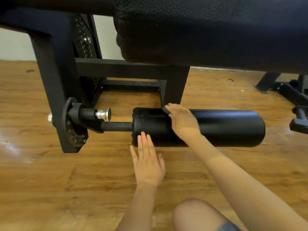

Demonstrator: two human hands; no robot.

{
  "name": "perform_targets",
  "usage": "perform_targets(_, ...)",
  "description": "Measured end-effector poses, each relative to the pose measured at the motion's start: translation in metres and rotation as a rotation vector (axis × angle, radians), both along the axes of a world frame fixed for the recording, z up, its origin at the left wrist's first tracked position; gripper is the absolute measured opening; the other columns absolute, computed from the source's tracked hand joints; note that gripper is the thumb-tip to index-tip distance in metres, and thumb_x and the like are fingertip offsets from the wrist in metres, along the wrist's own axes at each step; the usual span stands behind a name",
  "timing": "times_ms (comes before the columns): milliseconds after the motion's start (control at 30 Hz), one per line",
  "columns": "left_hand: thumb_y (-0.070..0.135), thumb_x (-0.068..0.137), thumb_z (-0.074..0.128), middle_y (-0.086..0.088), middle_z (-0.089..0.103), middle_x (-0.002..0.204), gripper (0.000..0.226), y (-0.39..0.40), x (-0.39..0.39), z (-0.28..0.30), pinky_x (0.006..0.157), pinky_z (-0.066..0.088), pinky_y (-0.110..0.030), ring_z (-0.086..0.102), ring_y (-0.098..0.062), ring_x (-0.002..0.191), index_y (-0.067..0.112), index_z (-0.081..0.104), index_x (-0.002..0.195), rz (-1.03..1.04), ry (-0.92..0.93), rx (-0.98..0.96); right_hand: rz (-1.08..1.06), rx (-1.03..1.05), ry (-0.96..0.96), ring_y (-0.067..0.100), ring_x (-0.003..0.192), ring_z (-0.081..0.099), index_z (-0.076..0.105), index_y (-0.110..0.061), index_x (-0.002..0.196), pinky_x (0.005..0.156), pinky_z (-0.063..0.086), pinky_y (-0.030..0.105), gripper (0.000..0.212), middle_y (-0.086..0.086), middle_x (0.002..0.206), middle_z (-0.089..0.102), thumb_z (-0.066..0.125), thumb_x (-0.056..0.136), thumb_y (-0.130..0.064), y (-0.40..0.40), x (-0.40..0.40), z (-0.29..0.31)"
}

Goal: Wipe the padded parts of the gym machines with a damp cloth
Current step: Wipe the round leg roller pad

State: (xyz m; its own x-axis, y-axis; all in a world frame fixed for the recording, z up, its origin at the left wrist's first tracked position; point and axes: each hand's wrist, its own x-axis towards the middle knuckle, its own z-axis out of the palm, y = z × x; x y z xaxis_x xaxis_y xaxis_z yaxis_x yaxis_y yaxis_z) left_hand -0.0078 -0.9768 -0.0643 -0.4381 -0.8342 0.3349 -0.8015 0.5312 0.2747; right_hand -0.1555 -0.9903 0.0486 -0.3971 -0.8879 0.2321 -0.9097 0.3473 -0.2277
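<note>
Wiping underway: my right hand (181, 122) presses a dark cloth (166, 110) on the roller pad (225, 127); left hand (148, 161) flat-open; next, sweep rightward.

Roller pad (225, 127) under the right hand's fingers (171, 109): smooth black vinyl-like cover w/ soft sheen. Seat pad (208, 30) above them: dimpled, matt black. Frame (55, 84): matt black metal. Pin knob (104, 113): shiny metal. Floor (66, 180): glossy wood-look planks.
</note>
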Motion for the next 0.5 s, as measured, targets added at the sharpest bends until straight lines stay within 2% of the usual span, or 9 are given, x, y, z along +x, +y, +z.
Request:
perform_targets(67, 0.036, 0.086, 0.03, -0.018, 0.018, 0.155, 0.074, -0.01, 0.004, 0.0, 0.115, 0.003, -0.049, 0.018, -0.029, 0.144, 0.0, 0.011, 0.148, 0.036, 0.027, -0.022, -0.09, 0.049, -0.075, 0.019, 0.132, 0.039, 0.04, -0.023, 0.14, 0.107, 0.032, 0.034, 0.042, -0.001, 0.145, 0.041, 0.042, 0.099, -0.019, -0.002, -0.011, 0.004)
perform_targets(167, 0.036, 0.085, 0.031, -0.018, 0.018, 0.155, 0.075, -0.014, 0.003, -0.001, 0.113, 0.01, -0.051, 0.019, -0.03, 0.143, -0.003, 0.014, 0.147, 0.03, 0.03, -0.048, 0.071, 0.038, -0.032, 0.02, 0.129, 0.042, 0.045, -0.022, 0.137, 0.106, 0.033, 0.034, 0.04, 0.001, 0.141, 0.046, 0.043, 0.098, -0.016, -0.02, 0.016, 0.008)
perform_targets(267, 0.036, 0.083, 0.032, -0.02, 0.019, 0.153, 0.073, -0.011, -0.003, 0.0, 0.112, 0.013, -0.052, 0.02, -0.031, 0.142, -0.006, 0.027, 0.144, 0.051, 0.035, -0.051, 0.338, 0.075, 0.087, 0.016, 0.14, 0.024, 0.032, -0.02, 0.144, 0.113, 0.019, 0.032, 0.049, -0.001, 0.152, 0.03, 0.043, 0.098, -0.012, -0.032, 0.058, 0.007)
perform_targets(333, 0.035, 0.084, 0.033, -0.02, 0.022, 0.153, 0.072, -0.012, -0.002, -0.001, 0.112, 0.013, -0.053, 0.021, -0.031, 0.142, -0.006, 0.03, 0.143, 0.046, 0.02, -0.064, 0.43, 0.142, 0.154, 0.014, 0.144, 0.01, 0.022, -0.02, 0.148, 0.115, 0.007, 0.03, 0.057, -0.002, 0.156, 0.016, 0.043, 0.097, -0.01, -0.023, 0.063, 0.0)
perform_targets(400, 0.035, 0.084, 0.033, -0.019, 0.023, 0.153, 0.072, -0.015, 0.004, -0.003, 0.113, 0.012, -0.052, 0.021, -0.029, 0.142, -0.005, 0.028, 0.143, 0.029, 0.01, -0.094, 0.41, 0.122, 0.178, 0.012, 0.144, 0.006, 0.02, -0.023, 0.148, 0.115, 0.002, 0.03, 0.065, -0.005, 0.157, 0.013, 0.047, 0.092, -0.003, -0.002, 0.049, -0.009)
perform_targets(500, 0.035, 0.084, 0.032, -0.018, 0.024, 0.153, 0.07, -0.019, 0.01, -0.004, 0.113, 0.012, -0.051, 0.016, -0.023, 0.144, -0.002, 0.029, 0.144, 0.02, -0.019, -0.138, 0.207, 0.121, 0.154, 0.011, 0.143, 0.01, 0.02, -0.025, 0.147, 0.115, 0.005, 0.031, 0.073, -0.006, 0.156, 0.014, 0.053, 0.088, 0.0, 0.021, 0.01, -0.013)
